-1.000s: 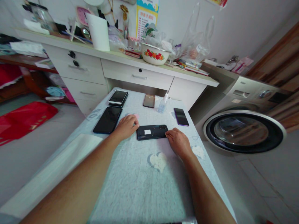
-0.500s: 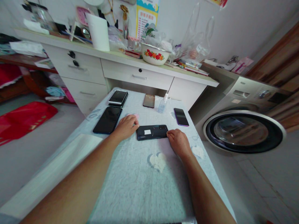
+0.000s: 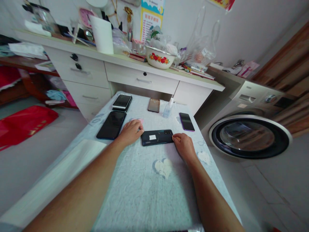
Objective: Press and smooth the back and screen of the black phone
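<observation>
The dark phone point(image 3: 158, 138), lying between the table's point(image 3: 145, 193) left and right edges, bears a tiny brand mark near the near left corner of its back; it appears to read "OPPO". Any print on its white sticker point(image 3: 152, 137) cannot be made out. The washing machine point(image 3: 256, 94), beyond the table's right edge, carries what looks like "Haier" at the upper left corner of its front. Above the counter's point(image 3: 120, 60) back edge, the poster's point(image 3: 156, 16) heading begins "好孩子"; the following characters are blurred, the lines below too small. Gold lettering on the red bag point(image 3: 24, 125), past the table's left edge, is illegible.
</observation>
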The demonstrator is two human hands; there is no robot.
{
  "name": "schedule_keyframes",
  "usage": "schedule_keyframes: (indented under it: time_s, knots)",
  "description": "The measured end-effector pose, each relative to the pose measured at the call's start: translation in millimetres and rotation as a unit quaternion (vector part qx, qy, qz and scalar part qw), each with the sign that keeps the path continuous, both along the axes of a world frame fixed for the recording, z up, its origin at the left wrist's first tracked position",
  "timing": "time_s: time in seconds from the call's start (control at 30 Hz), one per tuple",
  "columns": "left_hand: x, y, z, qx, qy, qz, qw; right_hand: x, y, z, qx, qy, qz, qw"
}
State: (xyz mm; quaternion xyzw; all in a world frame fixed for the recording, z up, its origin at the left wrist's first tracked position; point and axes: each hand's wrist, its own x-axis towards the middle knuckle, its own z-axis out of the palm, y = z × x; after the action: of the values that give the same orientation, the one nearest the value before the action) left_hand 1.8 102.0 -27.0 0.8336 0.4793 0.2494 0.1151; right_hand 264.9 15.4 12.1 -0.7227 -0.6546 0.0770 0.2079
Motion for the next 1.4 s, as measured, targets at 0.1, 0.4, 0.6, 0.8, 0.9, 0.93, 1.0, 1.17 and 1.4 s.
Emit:
schedule_keyframes:
  time_s: [0.1, 0.4, 0.6, 0.8, 0.9, 0.93, 1.0, 1.17, 1.4]
  knots:
    - [0, 0, 0.0, 0.0, 0.003, 0.003, 1.0, 0, 3, -0.1, -0.007, -0.008, -0.001, 1.0]
    - [0, -1, -0.2, 0.001, 0.003, 0.009, 1.0, 0, 15, 9.7, -0.063, -0.079, 0.014, 0.995]
    - [1, -3, 4.8, -0.004, 0.012, 0.011, 1.0, -2, 26, 13.6, -0.09, -0.09, 0.003, 0.992]
    - [1, -5, 7.7, -0.008, 0.002, 0.005, 1.0, -1, 31, 8.1, -0.074, -0.044, -0.012, 0.996]
    - [1, -5, 8.2, -0.005, 0.0, 0.005, 1.0, -1, 33, 5.0, -0.061, -0.026, -0.015, 0.998]
    - [1, -5, 8.6, -0.006, 0.001, 0.006, 1.0, -1, 34, 4.2, -0.057, -0.02, -0.016, 0.998]
    - [1, -5, 9.5, -0.008, 0.003, 0.005, 1.0, -2, 35, 2.7, -0.05, -0.012, -0.017, 0.999]
    - [2, -5, 9.9, -0.014, 0.012, 0.003, 1.0, -2, 36, 0.6, -0.029, -0.008, -0.008, 0.999]
    - [1, -3, 3.9, -0.007, 0.015, 0.006, 1.0, 4, 30, 1.4, -0.045, -0.009, -0.005, 0.999]
